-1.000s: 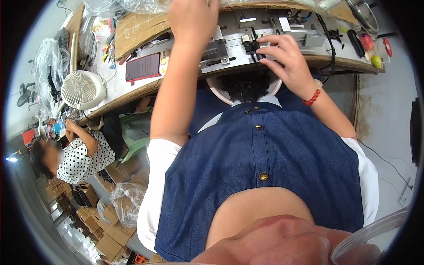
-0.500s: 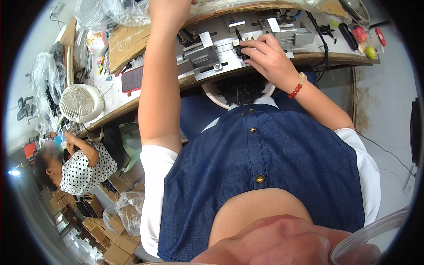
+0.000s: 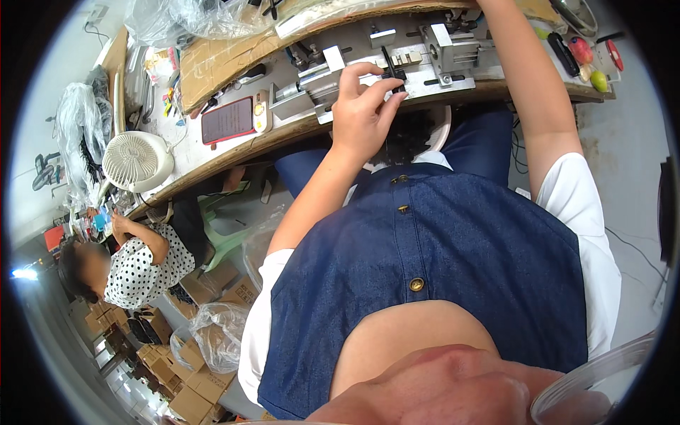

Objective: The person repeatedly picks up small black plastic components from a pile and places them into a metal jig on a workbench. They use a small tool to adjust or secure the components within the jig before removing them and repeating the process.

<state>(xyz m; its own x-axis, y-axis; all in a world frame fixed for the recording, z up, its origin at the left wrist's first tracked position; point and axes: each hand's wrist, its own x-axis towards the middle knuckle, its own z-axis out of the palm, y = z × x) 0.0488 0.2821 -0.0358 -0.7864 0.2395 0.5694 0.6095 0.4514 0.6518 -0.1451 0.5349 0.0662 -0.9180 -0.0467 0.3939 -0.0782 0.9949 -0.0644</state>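
one round, pale-rimmed basket (image 3: 445,127) of small black pieces (image 3: 398,150), nearest; one bare left hand (image 3: 363,110), thumb and fingers grasping a slim black part (image 3: 398,76) at the middle of a silver metal fixture (image 3: 443,57); one right hand, out of view, grip cannot be told; one flat brown cardboard sheet (image 3: 223,60), farther back, left.

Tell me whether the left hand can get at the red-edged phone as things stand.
Probably yes: the phone lies uncovered near the bench's front edge, to the left of the left hand, though that hand would first have to leave the black part it is pinching.
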